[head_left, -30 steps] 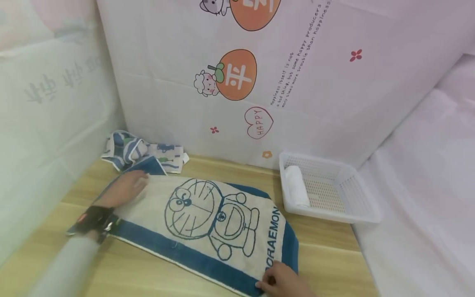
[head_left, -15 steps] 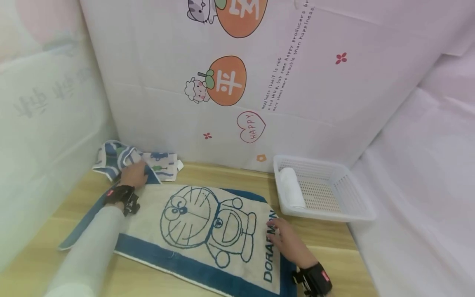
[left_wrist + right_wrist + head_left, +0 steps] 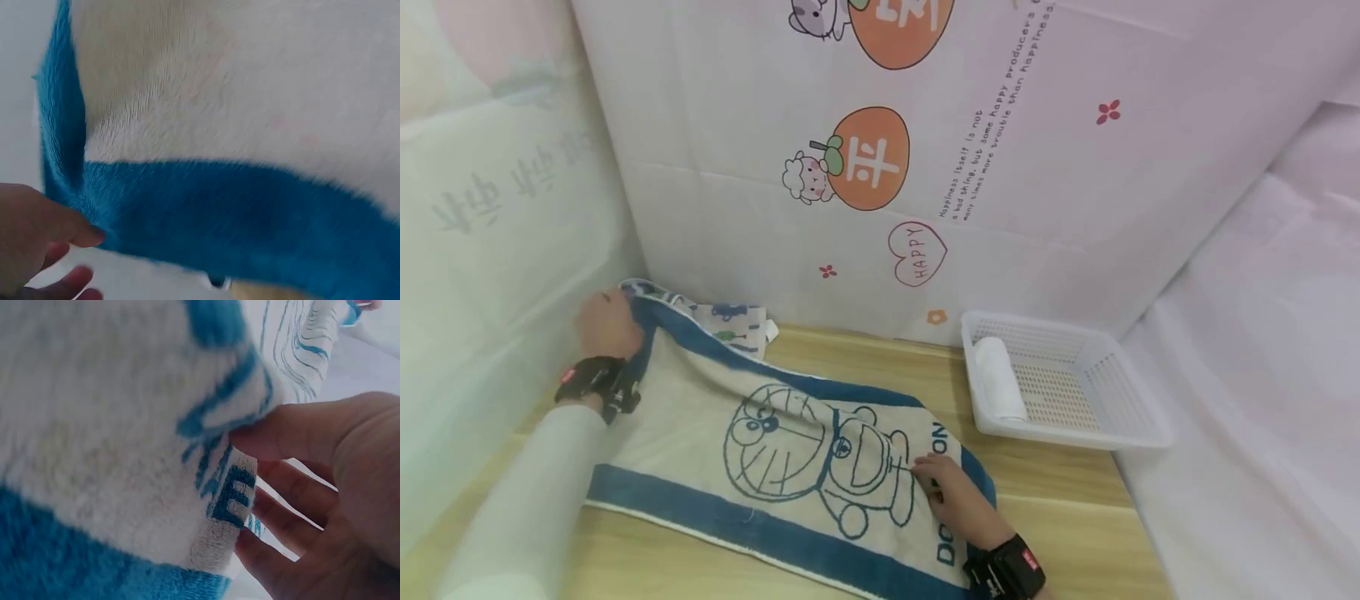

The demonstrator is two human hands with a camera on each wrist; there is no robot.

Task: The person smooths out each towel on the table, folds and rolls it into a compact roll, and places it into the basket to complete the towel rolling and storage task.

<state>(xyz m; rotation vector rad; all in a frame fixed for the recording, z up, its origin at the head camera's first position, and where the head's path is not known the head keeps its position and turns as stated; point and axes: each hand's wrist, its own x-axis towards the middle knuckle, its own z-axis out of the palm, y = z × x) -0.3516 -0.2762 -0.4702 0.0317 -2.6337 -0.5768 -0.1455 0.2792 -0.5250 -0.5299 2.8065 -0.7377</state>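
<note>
In the head view, the left hand is blurred and its fingertips cannot be made out against the towel. Beyond those fingers, the cloth is partly hidden behind the towel's lifted edge. The right hand covers the middle letters of the word; nearer than its fingers, the towel is cut off at the bottom, as is the left sleeve. In the left wrist view, a dark object past the fingers is too small to tell.
</note>
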